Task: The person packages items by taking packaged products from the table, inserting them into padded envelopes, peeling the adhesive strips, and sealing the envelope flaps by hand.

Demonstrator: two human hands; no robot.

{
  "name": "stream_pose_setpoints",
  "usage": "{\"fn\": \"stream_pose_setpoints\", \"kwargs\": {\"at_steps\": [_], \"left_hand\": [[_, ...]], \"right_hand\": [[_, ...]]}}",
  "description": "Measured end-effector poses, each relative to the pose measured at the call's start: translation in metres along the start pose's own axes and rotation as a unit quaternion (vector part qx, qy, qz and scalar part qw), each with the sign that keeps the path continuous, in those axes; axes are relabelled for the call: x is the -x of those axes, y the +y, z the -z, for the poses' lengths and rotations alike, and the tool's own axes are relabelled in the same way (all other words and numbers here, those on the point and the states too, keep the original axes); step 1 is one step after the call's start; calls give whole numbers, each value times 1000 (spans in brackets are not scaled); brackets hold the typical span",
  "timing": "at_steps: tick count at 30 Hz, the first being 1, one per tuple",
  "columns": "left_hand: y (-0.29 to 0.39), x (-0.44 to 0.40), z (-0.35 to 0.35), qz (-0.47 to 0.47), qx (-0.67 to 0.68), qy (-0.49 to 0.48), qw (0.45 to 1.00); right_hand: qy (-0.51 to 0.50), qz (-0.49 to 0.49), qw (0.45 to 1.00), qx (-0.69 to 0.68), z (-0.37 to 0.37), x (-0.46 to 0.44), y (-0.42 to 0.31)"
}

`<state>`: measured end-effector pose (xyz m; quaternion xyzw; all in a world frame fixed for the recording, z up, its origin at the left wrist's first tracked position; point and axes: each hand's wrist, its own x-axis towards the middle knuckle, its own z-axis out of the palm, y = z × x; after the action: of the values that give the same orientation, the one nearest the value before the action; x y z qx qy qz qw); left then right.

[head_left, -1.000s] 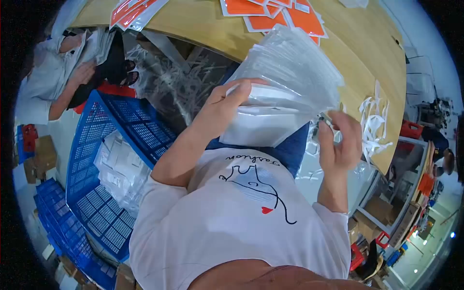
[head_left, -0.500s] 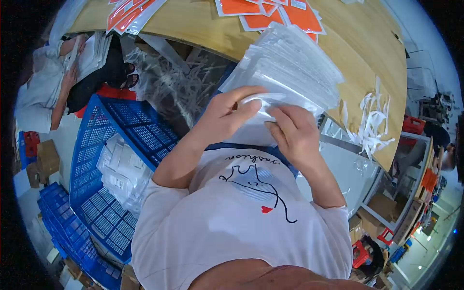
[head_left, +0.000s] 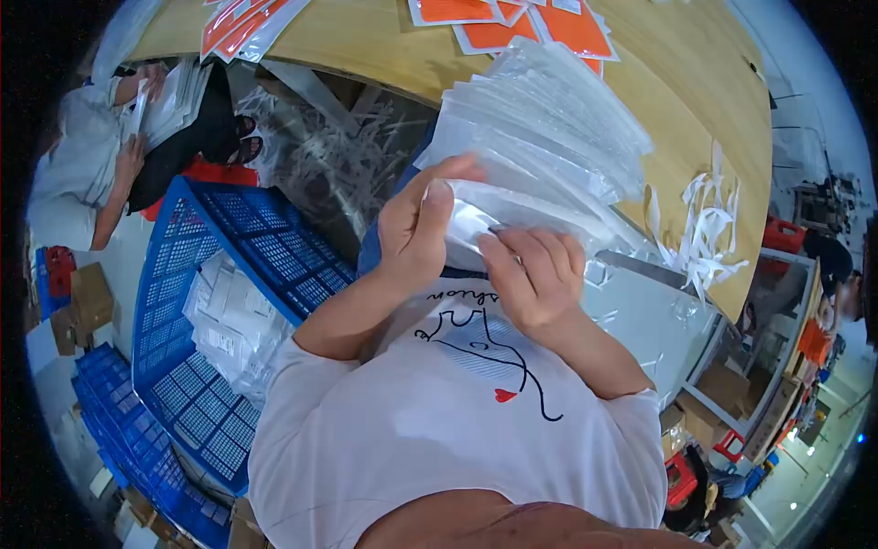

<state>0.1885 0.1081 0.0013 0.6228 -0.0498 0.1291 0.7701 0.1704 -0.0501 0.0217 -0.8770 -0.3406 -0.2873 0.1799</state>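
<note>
A clear plastic bag (head_left: 540,203) with a whitish sheen is between my hands, in front of my chest. My right hand (head_left: 538,273) is closed, its thumb and fingertips pinching the near edge. At the bag's left end is my left hand (head_left: 413,227), thumb upright against the edge and fingers behind, the fingertips blurred. Just beyond lies a fanned stack of clear plastic bags (head_left: 558,105), overhanging the table edge toward my lap. What the bag contains, if anything, I cannot make out.
Orange packets (head_left: 572,32) lie on the wooden table (head_left: 677,82), with white strips (head_left: 704,229) hanging over its right edge. At left a blue crate (head_left: 206,393) holds white packages (head_left: 229,325). A seated person (head_left: 82,174) handles flat sheets beyond it.
The held bag has tilted up and come apart from the stack. My left hand has turned, its thumb now upright; my right hand has moved slightly left and nearer my chest.
</note>
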Motion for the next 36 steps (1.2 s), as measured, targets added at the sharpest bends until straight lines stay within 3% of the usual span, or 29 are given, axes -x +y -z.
{"fn": "stream_pose_setpoints", "kwargs": {"at_steps": [1, 5, 11, 15, 20, 22, 25, 26, 27, 29, 30, 35, 36], "left_hand": [[1, 0, 1, 0, 0, 0, 1000], [8, 1, 3, 76, -28, -19, 997], [20, -12, 16, 104, -165, -176, 965], [24, -18, 19, 184, -156, -173, 955], [4, -14, 19, 111, -337, -265, 897], [10, -20, 16, 99, -308, -246, 914], [19, -24, 14, 84, -211, -176, 958], [18, -24, 15, 85, -208, -173, 959], [18, -24, 17, 74, -200, -173, 962], [17, -22, 19, 55, -186, -172, 966], [17, -20, 20, 46, -179, -173, 967], [19, -23, 16, 62, -164, -195, 965], [18, -23, 15, 62, -163, -202, 964]], "right_hand": [[0, 0, 1000, 0, 1, -2, 1], [-185, -69, 972, -131, 12, -13, 21], [-223, -59, 955, -185, 13, -17, 41], [-25, -102, 967, -231, 11, -25, 32], [-36, -92, 950, -295, -3, -47, 23], [-22, -204, 906, -370, 8, -49, 30], [178, -421, 793, -403, 34, -26, 70], [274, -416, 779, -380, 44, -9, 95], [309, -475, 766, -305, 62, 14, 122], [412, -388, 680, -466, 101, 68, 174], [408, -389, 681, -467, 105, 70, 170], [394, -462, 571, -553, 113, 67, 130], [284, -467, 649, -530, 100, 71, 118]]}}
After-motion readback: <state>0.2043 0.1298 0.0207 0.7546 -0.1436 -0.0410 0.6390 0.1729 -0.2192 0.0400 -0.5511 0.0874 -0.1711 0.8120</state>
